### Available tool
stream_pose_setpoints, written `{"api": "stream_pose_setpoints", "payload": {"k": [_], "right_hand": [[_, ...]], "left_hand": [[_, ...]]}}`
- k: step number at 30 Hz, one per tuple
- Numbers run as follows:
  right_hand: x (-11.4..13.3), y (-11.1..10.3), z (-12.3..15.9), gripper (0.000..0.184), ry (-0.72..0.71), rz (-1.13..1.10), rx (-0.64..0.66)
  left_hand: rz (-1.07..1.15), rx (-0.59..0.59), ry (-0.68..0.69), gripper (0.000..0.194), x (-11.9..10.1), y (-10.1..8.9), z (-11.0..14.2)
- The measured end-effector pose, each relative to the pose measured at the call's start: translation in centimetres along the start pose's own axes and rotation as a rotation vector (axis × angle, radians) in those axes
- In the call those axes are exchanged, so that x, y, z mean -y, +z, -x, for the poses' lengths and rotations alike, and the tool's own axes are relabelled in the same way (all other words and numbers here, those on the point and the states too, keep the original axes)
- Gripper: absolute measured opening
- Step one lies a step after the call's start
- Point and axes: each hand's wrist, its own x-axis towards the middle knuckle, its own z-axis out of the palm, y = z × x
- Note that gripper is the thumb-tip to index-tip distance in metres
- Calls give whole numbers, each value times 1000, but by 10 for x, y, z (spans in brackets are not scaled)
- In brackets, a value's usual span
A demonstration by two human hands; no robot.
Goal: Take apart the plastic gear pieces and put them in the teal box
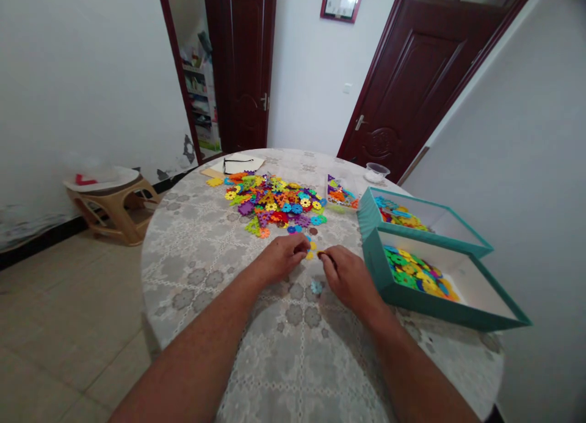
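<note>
Apparently handling yellow pieces (pixel 310 256) before the heap (pixel 274 203); pinching a dark piece (pixel 320 254) in right hand (pixel 350 276), cannot tell grip of left hand (pixel 286 255). Likely needs precise control next.

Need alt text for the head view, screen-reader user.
A person's left hand and right hand are close together over a patterned tablecloth, small yellow pieces between them. Beyond is a heap of multicolored toothed pieces; at right, two teal boxes hold more.
</note>
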Motion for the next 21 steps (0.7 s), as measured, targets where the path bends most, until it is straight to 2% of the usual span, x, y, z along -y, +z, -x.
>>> {"api": "stream_pose_setpoints", "payload": {"k": [3, 6, 9, 12, 14, 17, 19, 21], "right_hand": [[-15, -31, 3, 27, 60, 186, -298], [-45, -61, 10, 29, 177, 413, -540], [-75, -77, 16, 31, 254, 555, -625], [-77, -72, 16, 35, 215, 493, -678], [-61, -54, 11, 36, 118, 350, -599], [-28, -13, 4, 37, -15, 183, -306], [-12, 15, -1, 41, -15, 174, -148], [-6, 38, -4, 48, 24, 189, -52]], "left_hand": [[-152, -106, 4, 21, 8, -1, -1], [-263, -87, 27, 34, 16, 1, 1], [-323, -46, 73, 41, 20, 7, 3], [-357, -21, 95, 46, 25, 14, 2], [-368, -2, 83, 48, 29, 18, 1], [-394, 19, 75, 50, 36, 24, 0], [-418, 26, 87, 52, 39, 26, -1], [-433, 40, 94, 52, 39, 27, -3]]}}
